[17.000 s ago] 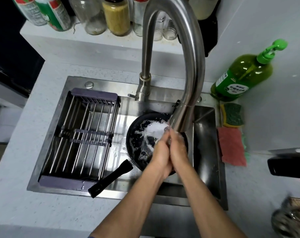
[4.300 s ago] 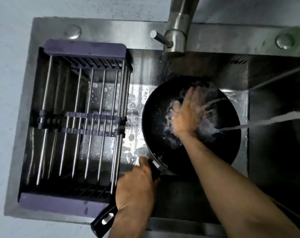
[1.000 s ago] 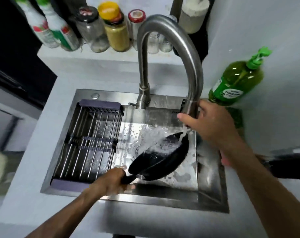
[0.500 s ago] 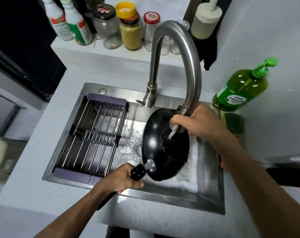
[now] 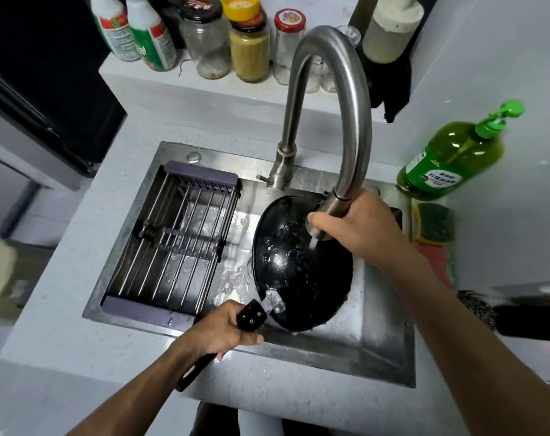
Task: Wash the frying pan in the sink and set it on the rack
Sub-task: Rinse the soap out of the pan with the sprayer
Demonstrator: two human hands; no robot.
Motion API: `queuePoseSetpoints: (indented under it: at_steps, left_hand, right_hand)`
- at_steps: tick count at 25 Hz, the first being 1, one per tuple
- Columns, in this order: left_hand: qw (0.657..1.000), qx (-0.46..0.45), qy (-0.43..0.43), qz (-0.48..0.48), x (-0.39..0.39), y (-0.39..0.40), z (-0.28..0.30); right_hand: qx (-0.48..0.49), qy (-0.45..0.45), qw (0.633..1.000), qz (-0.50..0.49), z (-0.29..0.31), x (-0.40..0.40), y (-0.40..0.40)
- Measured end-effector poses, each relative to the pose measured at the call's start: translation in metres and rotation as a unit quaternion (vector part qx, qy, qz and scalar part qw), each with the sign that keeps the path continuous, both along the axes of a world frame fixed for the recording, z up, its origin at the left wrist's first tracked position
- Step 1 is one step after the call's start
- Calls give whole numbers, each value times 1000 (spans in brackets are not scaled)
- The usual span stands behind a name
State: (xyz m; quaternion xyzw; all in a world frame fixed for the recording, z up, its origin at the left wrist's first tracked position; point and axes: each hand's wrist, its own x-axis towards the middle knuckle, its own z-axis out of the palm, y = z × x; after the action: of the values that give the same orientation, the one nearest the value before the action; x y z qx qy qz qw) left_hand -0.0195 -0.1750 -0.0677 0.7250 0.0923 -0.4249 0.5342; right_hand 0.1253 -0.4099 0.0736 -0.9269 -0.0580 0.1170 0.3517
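1. Left hand (image 5: 228,325): fingers wrapped round the pan handle (image 5: 250,316) close to where it joins the bowl. I read this short grip as giving control over tilt while water strikes the pan.
2. Right hand (image 5: 358,228): fingers curled round the spray head (image 5: 327,217) at the end of the faucet (image 5: 349,99), thumb lying across its lower part. I judge the head is held so as to aim the flow.
3. Pan (image 5: 299,265): held inside the sink (image 5: 383,350), right of the rack (image 5: 176,237) and apart from it. It is tipped steeply on edge, underside up toward the camera, wet and glistening. I judge the tilt lets rinse water run off into the basin rather than pool.
4. Long axis: runs from the handle end, near me at lower left, diagonally up and right through the bowl to the far rim beside the spray head. The handle butt overhangs the front sink edge above the desk (image 5: 63,357).
5. Water: a short stream leaves the spray head onto the underside.
6. Stage, by my estimate: rinsing the back; the rack holds nothing, so placement is not yet done.
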Motion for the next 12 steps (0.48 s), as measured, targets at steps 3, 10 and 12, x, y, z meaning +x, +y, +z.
queuePoseSetpoints:
  at_steps: [3,10,12]
  left_hand:
    - [1000,-9,8,19,-7,-9,-4]
    - [997,-63,21,39,-10,-41,-25]
    - [997,-64,27,33,-14,-47,-25]
  right_hand:
    - [65,-42,996,-46,-30,-17,-12]
    - [-60,13,997,44,-151,-71,34]
    - [-48,84,993,-65,-154,-24,24]
